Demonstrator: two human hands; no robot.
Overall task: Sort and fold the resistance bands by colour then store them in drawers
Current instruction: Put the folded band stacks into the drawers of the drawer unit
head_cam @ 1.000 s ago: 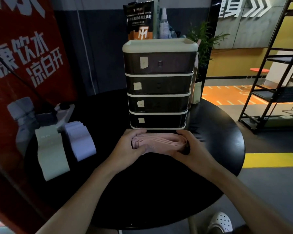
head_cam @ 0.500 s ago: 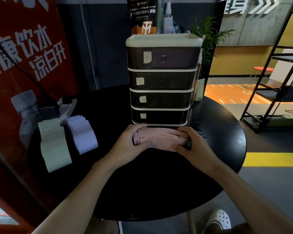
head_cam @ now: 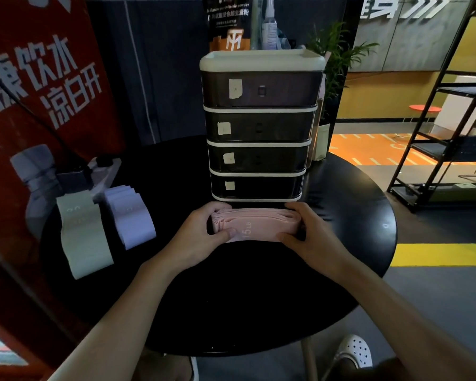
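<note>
A stack of folded pink resistance bands point(head_cam: 259, 225), marked 15 LB, lies on the round black table point(head_cam: 259, 298) just in front of the drawer unit point(head_cam: 259, 127). My left hand point(head_cam: 204, 235) grips the stack's left end, thumb on top. At the stack's right end, my right hand point(head_cam: 311, 232) grips it with curled fingers. The unit has several dark drawers, all closed, each with a small paper label. A pale green band pile point(head_cam: 83, 232) and a lilac band pile point(head_cam: 129, 215) lie on the table's left side.
A white power strip with a plug point(head_cam: 99, 169) sits behind the left piles. A red banner point(head_cam: 39, 105) stands close on the left. A pouch and spray bottle point(head_cam: 270, 26) rest on top of the drawers. A black shelf rack point(head_cam: 445, 119) stands at the right.
The pink stack has been pressed tidier between both hands and now shows its 15 LB mark. My hands stay on its two ends.
</note>
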